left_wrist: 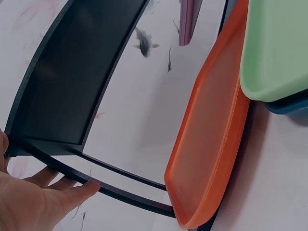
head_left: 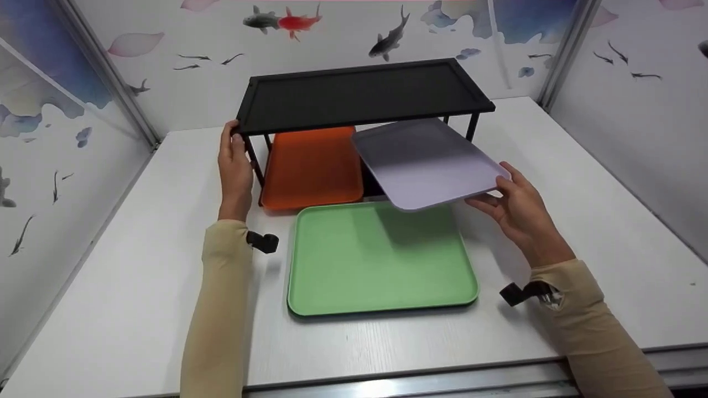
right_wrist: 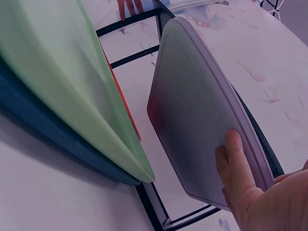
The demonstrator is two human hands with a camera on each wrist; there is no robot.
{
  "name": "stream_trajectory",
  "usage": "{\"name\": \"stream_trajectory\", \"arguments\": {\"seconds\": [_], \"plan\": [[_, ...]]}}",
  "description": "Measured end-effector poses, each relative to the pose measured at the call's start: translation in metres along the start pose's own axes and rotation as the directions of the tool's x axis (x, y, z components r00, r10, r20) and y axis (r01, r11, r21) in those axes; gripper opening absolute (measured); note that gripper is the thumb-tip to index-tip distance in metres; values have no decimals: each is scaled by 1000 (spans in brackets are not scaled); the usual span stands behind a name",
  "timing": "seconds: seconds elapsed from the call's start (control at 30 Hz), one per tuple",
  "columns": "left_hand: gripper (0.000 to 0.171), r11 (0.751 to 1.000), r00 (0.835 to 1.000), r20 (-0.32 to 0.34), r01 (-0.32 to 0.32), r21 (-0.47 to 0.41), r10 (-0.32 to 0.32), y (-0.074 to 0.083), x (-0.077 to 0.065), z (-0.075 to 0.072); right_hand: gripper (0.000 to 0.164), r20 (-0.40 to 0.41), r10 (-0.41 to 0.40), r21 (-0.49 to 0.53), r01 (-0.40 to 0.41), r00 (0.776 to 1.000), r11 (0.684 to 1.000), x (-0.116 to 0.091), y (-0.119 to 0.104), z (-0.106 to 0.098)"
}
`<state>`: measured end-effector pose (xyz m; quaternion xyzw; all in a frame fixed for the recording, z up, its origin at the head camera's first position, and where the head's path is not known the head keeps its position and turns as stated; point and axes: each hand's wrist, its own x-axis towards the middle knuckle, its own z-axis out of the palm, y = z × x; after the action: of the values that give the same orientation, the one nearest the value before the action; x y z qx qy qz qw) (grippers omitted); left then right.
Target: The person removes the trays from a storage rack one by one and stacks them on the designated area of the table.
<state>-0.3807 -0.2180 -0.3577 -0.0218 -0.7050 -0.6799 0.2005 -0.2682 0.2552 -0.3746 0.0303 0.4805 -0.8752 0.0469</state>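
Note:
My right hand (head_left: 522, 213) pinches the near right corner of a purple tray (head_left: 431, 160), thumb above and fingers below. The tray tilts in the air, its far end under the top of a black rack (head_left: 365, 94). In the right wrist view the fingers (right_wrist: 236, 159) lie against its underside. My left hand (head_left: 235, 168) holds the rack's left end near the front corner; in the left wrist view its fingers (left_wrist: 82, 192) touch the leg. An orange tray (head_left: 315, 166) lies inside the rack at left. Before the rack, a green tray (head_left: 381, 260) rests on a dark blue tray (left_wrist: 291, 103).
The rack stands on a white table (head_left: 155, 276). Printed panels (head_left: 332, 44) with fish enclose the back and sides. A metal rail (head_left: 415, 387) runs along the table's front edge. The green tray lies between my forearms.

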Motion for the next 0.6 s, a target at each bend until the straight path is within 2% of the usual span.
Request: {"name": "stream_trajectory", "arguments": {"seconds": [0.33,0.43,0.6], "plan": [[44,999,999,17,41,-14,-41,29,-17,4,66,-9,-54,-24,54,998,998,-12,0,-11],[44,999,999,16,41,-10,-41,26,-15,4,64,-20,-62,-16,61,998,998,-14,0,-15],[45,1000,1000,9,24,-6,-24,9,-6,2,61,-45,-72,-24,71,996,997,-13,0,-17]]}}
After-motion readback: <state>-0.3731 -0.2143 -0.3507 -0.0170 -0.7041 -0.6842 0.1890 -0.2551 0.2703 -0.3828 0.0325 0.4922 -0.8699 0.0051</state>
